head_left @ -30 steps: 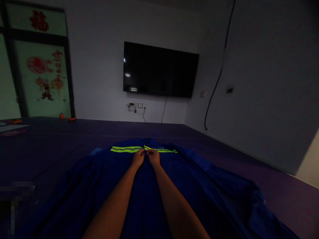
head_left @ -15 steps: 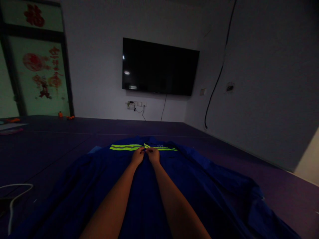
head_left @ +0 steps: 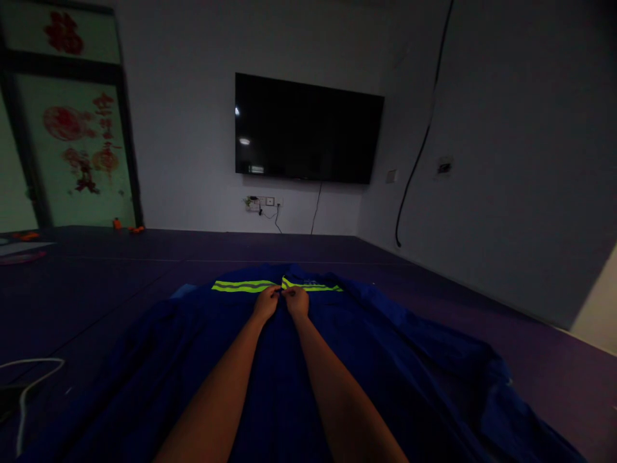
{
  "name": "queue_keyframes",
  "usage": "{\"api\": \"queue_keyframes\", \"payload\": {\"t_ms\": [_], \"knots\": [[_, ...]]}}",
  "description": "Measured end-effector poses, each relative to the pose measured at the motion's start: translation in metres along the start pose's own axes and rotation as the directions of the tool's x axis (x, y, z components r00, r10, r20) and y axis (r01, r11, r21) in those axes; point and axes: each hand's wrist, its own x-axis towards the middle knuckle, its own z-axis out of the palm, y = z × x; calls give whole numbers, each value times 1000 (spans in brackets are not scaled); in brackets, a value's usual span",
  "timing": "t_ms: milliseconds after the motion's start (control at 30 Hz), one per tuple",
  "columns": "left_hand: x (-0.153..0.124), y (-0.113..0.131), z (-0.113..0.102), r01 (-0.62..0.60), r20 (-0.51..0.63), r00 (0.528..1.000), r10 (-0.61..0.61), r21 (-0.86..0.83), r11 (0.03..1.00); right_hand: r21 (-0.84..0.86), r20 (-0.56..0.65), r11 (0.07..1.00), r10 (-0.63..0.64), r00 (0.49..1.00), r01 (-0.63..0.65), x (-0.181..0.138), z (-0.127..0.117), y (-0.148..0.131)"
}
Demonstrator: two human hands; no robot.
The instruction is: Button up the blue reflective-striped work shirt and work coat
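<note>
A dark blue work jacket lies spread out on the floor, its sleeves reaching out to both sides. A yellow-green reflective band with a grey stripe crosses its chest. At the middle of the front, just below the band, my left hand pinches one front edge of the jacket. Close beside it, my right hand pinches the opposite edge, where the band folds up a little. The fingertips of both hands nearly meet; any button or fastener between them is too small and dark to make out.
The purple floor runs to the wall. A television hangs above wall sockets. A black cable hangs at the right. A white cable lies at the lower left; small orange objects lie near the door.
Both hands stay at the jacket's front, almost still. The band's edge by my right hand has shifted slightly to the right. The view has moved very little.
</note>
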Motion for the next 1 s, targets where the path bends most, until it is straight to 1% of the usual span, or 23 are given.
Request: {"api": "queue_keyframes", "payload": {"t_ms": [100,400,567,700,800,1000], "knots": [[-1,2,0,-4,28,1000,5,-31,1000,-16,8,1000,-1,1000,1,0,-1,-1],[-1,2,0,6,-11,1000,-6,-57,998,41,17,998,-53,998,52,-2,-2,-1],[-1,3,-1,0,0,1000,0,-50,999,7,8,999,-51,999,51,-3,-2,-1],[-1,3,-1,-5,-3,1000,5,-58,998,-6,25,999,-44,999,44,-3,-3,-3],[-1,3,-1,17,11,1000,-16,-97,995,-29,32,999,-38,999,39,-4,-5,-5],[-1,5,0,108,31,994,-104,-162,981,-90,21,995,-37,999,39,-4,-3,-7]]}}
